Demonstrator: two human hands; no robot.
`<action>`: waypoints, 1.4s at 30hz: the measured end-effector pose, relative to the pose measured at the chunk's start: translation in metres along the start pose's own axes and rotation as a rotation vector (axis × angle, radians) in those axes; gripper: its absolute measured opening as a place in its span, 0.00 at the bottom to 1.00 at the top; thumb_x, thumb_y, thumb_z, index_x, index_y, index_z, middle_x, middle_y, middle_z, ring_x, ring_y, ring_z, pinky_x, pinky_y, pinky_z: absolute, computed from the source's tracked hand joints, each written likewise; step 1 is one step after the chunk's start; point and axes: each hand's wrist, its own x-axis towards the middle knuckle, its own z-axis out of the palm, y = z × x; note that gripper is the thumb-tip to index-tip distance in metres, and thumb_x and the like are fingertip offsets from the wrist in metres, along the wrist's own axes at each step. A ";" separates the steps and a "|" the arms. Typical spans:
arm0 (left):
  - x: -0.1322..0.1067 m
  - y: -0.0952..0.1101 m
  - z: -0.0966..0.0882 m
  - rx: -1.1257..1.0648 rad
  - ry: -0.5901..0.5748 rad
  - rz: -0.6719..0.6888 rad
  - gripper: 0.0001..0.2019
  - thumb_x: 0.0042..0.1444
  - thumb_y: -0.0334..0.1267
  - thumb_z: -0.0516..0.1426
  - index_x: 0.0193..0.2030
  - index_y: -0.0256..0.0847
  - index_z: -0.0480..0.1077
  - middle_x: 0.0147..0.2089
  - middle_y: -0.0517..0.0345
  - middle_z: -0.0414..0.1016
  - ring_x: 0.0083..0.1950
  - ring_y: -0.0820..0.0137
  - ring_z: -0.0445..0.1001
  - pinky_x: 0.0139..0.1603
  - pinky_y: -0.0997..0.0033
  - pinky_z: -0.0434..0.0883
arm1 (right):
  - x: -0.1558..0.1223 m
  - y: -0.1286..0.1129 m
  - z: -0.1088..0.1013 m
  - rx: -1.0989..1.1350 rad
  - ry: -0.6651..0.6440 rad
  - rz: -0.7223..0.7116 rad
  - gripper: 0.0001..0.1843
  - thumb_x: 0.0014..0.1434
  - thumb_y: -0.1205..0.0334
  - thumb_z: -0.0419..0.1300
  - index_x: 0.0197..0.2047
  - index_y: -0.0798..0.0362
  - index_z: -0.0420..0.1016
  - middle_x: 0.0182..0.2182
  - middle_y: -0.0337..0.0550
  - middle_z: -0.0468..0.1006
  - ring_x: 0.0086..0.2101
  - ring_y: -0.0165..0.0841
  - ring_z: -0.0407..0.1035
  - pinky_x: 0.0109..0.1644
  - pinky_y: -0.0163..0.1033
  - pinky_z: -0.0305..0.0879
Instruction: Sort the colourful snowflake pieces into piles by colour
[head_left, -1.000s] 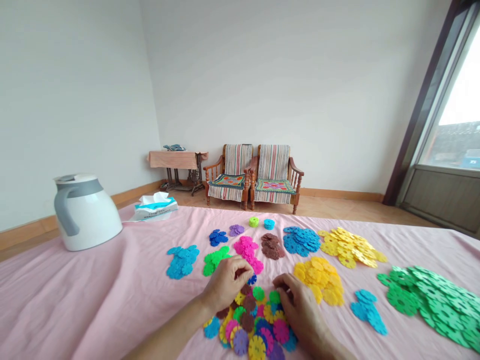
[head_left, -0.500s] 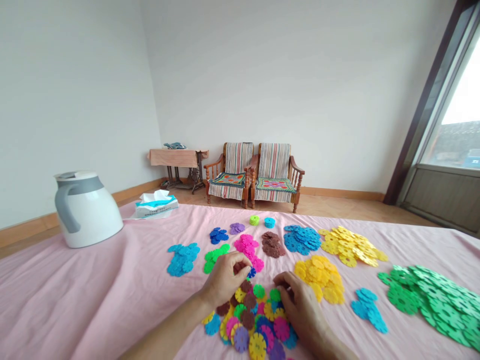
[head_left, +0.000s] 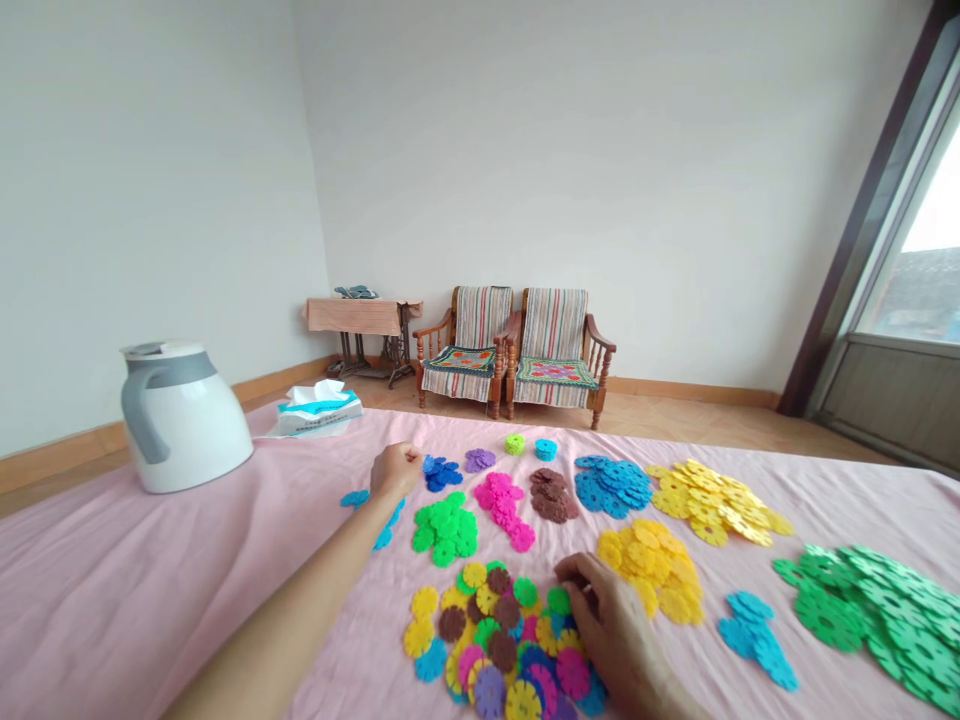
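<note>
Two hands work over a pink cloth (head_left: 150,580) strewn with flat toothed plastic discs. Lowest in the frame, at bottom centre, lies the mixed heap (head_left: 495,630), its yellow, brown, pink, purple, green and blue discs overlapping. The right hand (head_left: 607,625) rests at the heap's right edge, fingers bent down, tips touching discs beside a green disc (head_left: 556,600); I cannot tell whether it pinches one.

Right of it lie a yellow pile (head_left: 652,565), a light-blue cluster (head_left: 754,625) and, at the far right edge, a broad green spread (head_left: 877,610).

Higher up, single-colour groups sit in a row: a green pile (head_left: 444,525), a pink pile (head_left: 504,505), a brown pile (head_left: 553,493), a blue pile (head_left: 613,482) and a second yellow pile (head_left: 716,495).

The left hand (head_left: 395,468) reaches up-frame, curled into a loose fist just left of the dark-blue pile (head_left: 442,470); anything inside is hidden. By my reading, each colour is being kept to its own pile. Thin discs lying flat like these need a fingertip pinch at the rim.

Beyond stand a white jug (head_left: 184,415), a tissue pack (head_left: 319,410) and two striped chairs (head_left: 517,350).
</note>
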 end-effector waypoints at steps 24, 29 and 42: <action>-0.078 0.040 -0.005 -0.002 -0.310 0.419 0.08 0.51 0.32 0.56 0.33 0.43 0.77 0.34 0.63 0.78 0.36 0.73 0.74 0.38 0.79 0.66 | -0.003 -0.005 -0.010 0.020 -0.033 0.005 0.13 0.58 0.63 0.46 0.36 0.51 0.71 0.31 0.40 0.77 0.33 0.32 0.71 0.35 0.35 0.63; -0.157 0.067 -0.019 -0.127 -0.608 0.791 0.07 0.52 0.32 0.57 0.34 0.43 0.77 0.35 0.59 0.75 0.39 0.70 0.71 0.42 0.74 0.65 | -0.004 0.000 -0.018 -0.004 0.007 0.029 0.12 0.54 0.66 0.46 0.37 0.52 0.69 0.26 0.38 0.74 0.27 0.31 0.68 0.32 0.35 0.61; -0.199 0.078 -0.009 -0.099 -0.677 0.846 0.11 0.43 0.42 0.66 0.35 0.45 0.75 0.39 0.58 0.72 0.45 0.64 0.66 0.48 0.66 0.61 | -0.015 -0.010 -0.047 -0.064 -0.238 -0.025 0.10 0.43 0.70 0.54 0.31 0.51 0.70 0.28 0.38 0.71 0.29 0.31 0.64 0.34 0.35 0.58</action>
